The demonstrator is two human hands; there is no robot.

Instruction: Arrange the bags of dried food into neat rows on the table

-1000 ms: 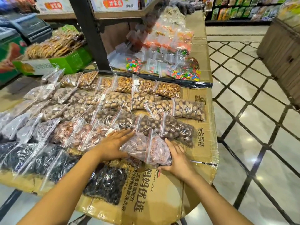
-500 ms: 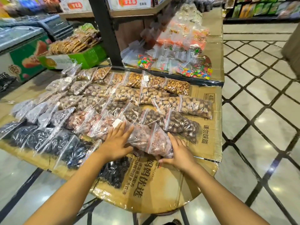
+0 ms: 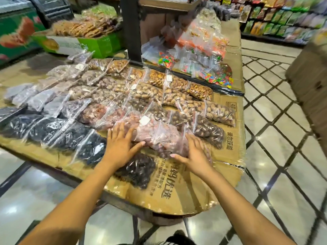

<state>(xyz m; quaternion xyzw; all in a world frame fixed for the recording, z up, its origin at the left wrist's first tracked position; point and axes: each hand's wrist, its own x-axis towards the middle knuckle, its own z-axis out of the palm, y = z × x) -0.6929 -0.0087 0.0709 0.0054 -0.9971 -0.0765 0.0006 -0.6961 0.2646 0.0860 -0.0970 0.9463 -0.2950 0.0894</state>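
Clear zip bags of nuts and dried fruit lie in slanted rows on a cardboard-covered table [image 3: 187,188]. At the near end of one row lie two bags of pinkish-brown nuts [image 3: 159,137]. My left hand [image 3: 120,145] rests flat with fingers spread on their left side. My right hand [image 3: 194,154] presses against their right end, fingers spread. A bag of dark dried fruit [image 3: 139,168] lies partly under my left wrist. Black dried-fruit bags [image 3: 58,131] line the left front.
A black shelf post [image 3: 131,29] rises behind the rows. Bags of coloured sweets [image 3: 212,76] lie beyond a black strip. A green box of biscuits [image 3: 85,39] sits at the back left. Tiled floor lies to the right; the table's front edge is close to me.
The camera has swung left and closer. Both hands stay on the pinkish nut bags, which have shifted slightly right in the row; my left fingers are now spread flatter.
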